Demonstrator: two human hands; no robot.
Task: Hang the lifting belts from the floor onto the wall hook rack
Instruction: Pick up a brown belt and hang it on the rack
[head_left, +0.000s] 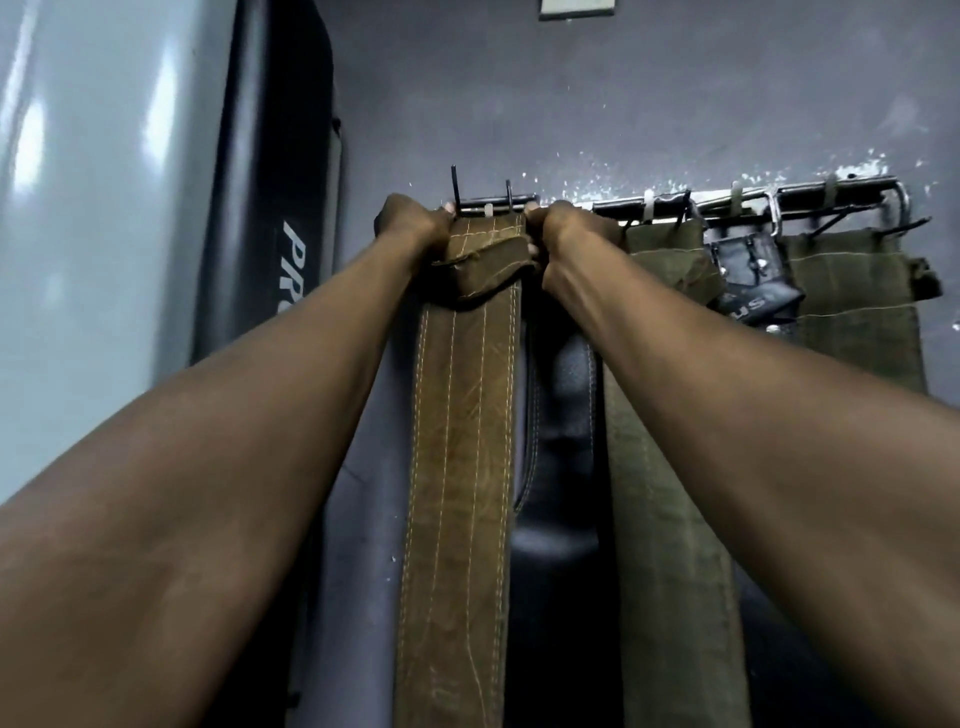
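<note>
With the left hand (413, 223) and right hand (563, 228) each in a closed grip on the top of the brown belt (462, 415) at the wall hook rack (675, 200), the belt could drop to the floor if released before a hook (456, 187) truly catches it.

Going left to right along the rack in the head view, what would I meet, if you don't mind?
Left hand → brown belt → right hand → olive belt → black belt → second olive belt.
</note>
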